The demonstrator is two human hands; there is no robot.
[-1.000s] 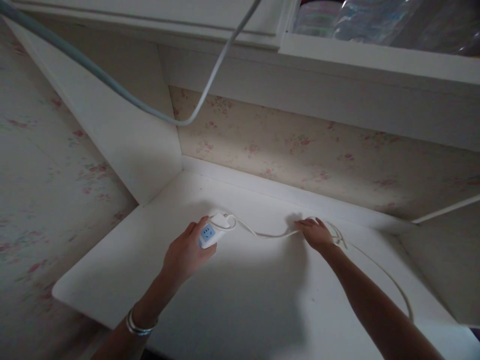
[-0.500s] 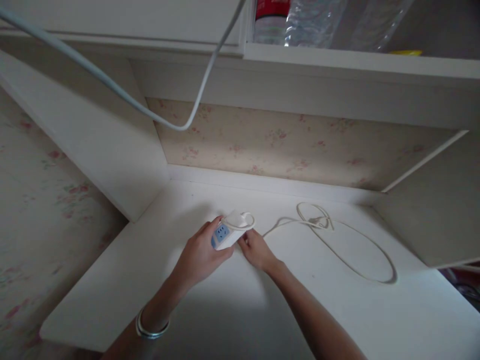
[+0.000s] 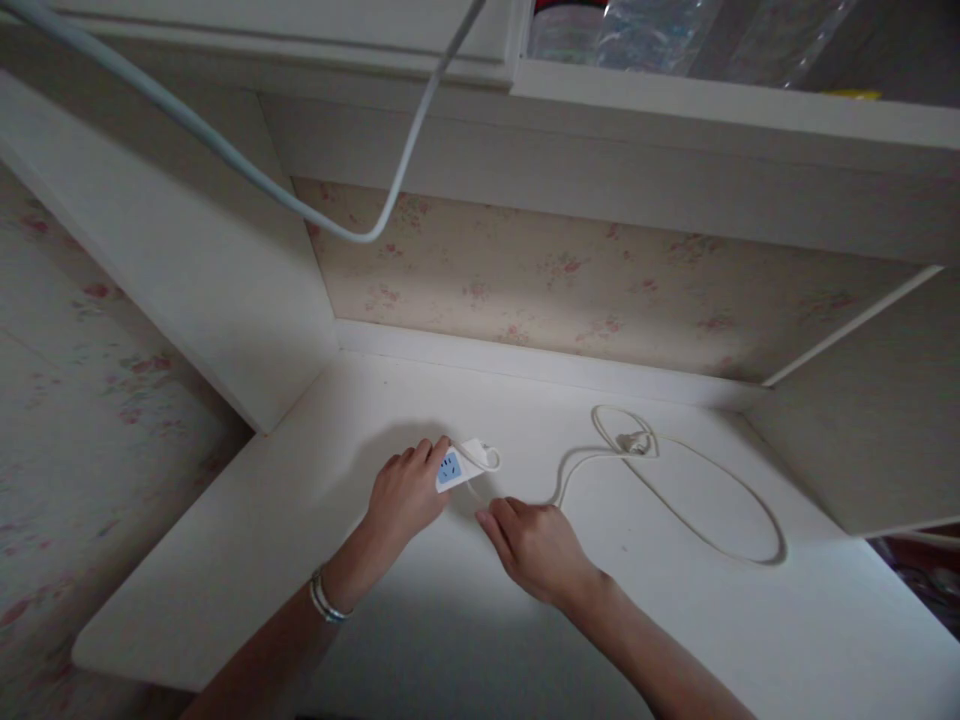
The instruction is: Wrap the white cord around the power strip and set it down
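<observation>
Head view: L hand (image 3: pixel 409 490) is wrapped round one end of a white pwr strip (image 3: pixel 471 466), fingers over the top; a blue socket face shows beside the fingertips, the rest of that end hidden. Strip is held above the bench (image 3: pixel 225 560), approx. mid-pic, casting a shadow behind. Small cord loop sits at its R end. R hand (image 3: pixel 536 545) is just R of the strip, nearer the wearer, closed in a fist w/ thumb pressed on the white cord (image 3: pixel 596 457); exact grip hidden. Cord runs btwn both hands, then on R to a loose coil on the bench, w/ a blurry bunch, prob. the plug, nr the back. Bracelet (image 3: pixel 328 597) on L wrist. Grey cable (image 3: pixel 225 150) hangs overhead; clear btls (image 3: pixel 652 35) on the shelf, upper R.
</observation>
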